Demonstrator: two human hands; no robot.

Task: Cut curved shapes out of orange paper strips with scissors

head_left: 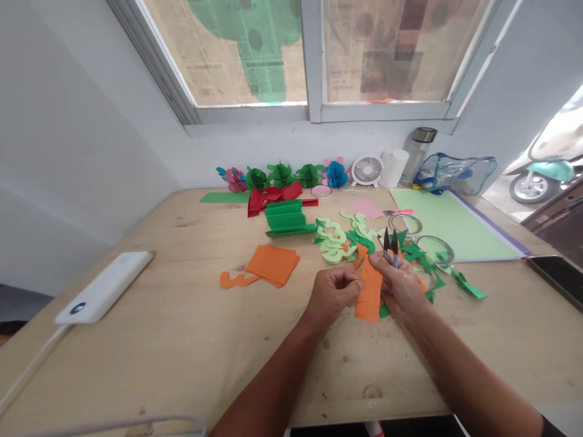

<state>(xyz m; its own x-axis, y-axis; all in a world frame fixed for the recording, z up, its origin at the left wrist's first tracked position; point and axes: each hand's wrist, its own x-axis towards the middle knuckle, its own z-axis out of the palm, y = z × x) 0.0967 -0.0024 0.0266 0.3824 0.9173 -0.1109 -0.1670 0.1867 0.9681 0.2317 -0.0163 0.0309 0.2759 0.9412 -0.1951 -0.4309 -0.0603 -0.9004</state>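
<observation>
Between my hands is a piece of orange paper [371,297] with a cut, curved edge. My left hand [334,292] pinches its left side between thumb and fingers. My right hand [403,284] grips the upper right of the paper and also holds small thread snips [390,243], their two dark pointed blades facing away from me and apart. Around the right hand lie green paper scraps [428,261] and light green wavy cut-outs [334,240]. Left of my left hand are a stack of orange paper squares [273,264] and an orange wavy cut-out [234,279].
Folded green paper [289,218] and red paper [273,197] lie farther back. Paper honeycomb figures [280,174], a small fan [367,170] and a bottle [416,155] line the wall. A power bank [104,286] is left; a phone [558,279] and light green sheet [460,224] are right.
</observation>
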